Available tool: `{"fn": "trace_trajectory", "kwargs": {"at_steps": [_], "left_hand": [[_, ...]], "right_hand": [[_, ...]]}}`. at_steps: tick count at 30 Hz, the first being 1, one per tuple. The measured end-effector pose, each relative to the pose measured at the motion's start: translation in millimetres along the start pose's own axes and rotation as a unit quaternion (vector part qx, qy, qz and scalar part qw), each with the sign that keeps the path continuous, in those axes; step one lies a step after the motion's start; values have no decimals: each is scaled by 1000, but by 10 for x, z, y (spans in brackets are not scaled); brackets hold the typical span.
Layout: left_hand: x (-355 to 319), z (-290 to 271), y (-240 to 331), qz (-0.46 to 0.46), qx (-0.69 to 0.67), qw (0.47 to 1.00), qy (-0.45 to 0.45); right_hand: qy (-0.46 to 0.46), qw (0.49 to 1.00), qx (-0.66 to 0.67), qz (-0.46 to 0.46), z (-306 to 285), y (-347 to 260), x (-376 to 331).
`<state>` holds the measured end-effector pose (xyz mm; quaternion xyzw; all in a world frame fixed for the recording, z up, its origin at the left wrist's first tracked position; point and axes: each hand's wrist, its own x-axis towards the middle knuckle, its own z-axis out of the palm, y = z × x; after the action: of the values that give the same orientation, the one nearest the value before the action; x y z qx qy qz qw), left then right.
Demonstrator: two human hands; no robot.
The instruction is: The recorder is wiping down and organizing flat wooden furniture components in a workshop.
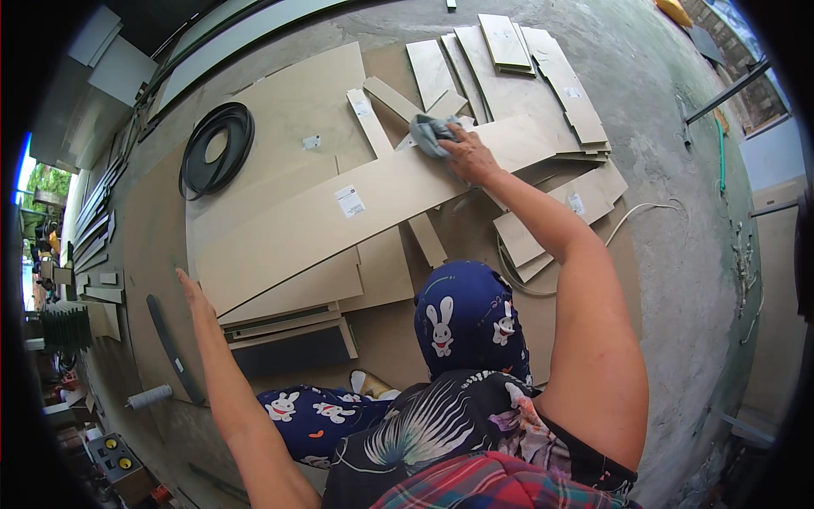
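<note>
I have a rough grey concrete floor [678,271] bearing a wide, flat, brown cardboard-like sheet [151,246]. Directly on that sheet I see a narrow dark grey strip [174,348], nearer the body than the left hand [195,293], and a big flat beige panel [271,110] beyond that hand, rightward. Past the right hand [471,153] I make out a stack of beige rectangular boards [513,93]; rightward and nearer, a thin white cable [651,204] curves onto the concrete.
</note>
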<state>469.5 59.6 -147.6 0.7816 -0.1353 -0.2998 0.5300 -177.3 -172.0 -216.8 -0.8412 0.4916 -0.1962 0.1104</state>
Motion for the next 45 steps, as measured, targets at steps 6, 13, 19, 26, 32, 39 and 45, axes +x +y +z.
{"fn": "trace_trajectory", "kwargs": {"at_steps": [6, 13, 19, 26, 32, 39, 45], "left_hand": [[-119, -20, 135, 6, 19, 999, 36], [-667, 318, 461, -17, 48, 998, 32], [-448, -107, 417, -8, 55, 997, 45], [-513, 132, 440, -17, 70, 997, 31], [-765, 245, 612, -29, 20, 998, 51], [-781, 407, 533, 9, 88, 996, 26], [-683, 548, 457, -19, 75, 997, 23]], "right_hand": [[-6, 969, -84, 232, -143, 1573, -334], [60, 874, -68, 478, -570, 2179, -667], [94, 996, -5, 7, -409, 819, -218], [14, 940, -111, 323, -221, 2131, -326], [147, 938, -82, 304, -513, 1665, -560], [73, 996, 48, 8, -349, -70, -645], [53, 952, -149, 262, -391, 1673, -1332]]}}
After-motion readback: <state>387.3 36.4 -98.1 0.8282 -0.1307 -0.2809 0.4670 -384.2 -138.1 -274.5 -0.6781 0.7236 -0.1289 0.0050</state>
